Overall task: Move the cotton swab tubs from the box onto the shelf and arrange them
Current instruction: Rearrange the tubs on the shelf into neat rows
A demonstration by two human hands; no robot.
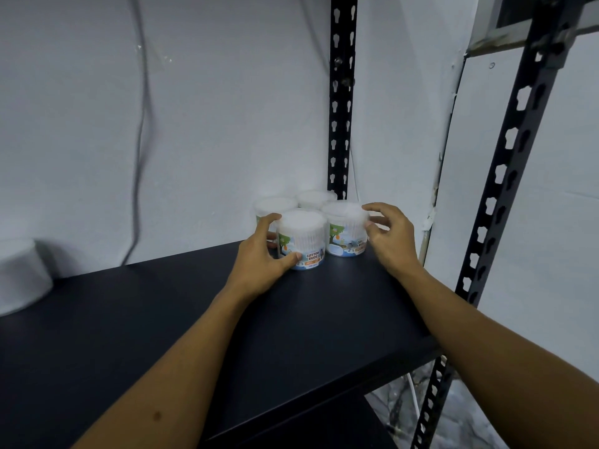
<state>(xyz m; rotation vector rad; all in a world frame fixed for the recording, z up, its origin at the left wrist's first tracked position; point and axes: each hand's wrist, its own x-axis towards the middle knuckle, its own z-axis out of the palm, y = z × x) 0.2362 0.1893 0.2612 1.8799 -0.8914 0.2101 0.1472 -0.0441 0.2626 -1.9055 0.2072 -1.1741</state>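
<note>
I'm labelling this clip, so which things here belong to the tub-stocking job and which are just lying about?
Part of the job:
- four cotton swab tubs clustered in the shelf's back corner
- black shelf
- left hand gripping the front-left tub
- right hand at the front-right tub

Just there:
- white round container at far left
- cable on the wall

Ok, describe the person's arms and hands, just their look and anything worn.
Both forearms are bare, with no sleeves in view. The left hand and right hand wear no gloves, rings, watch or bracelets. A small dark mark sits on the left forearm.
</note>
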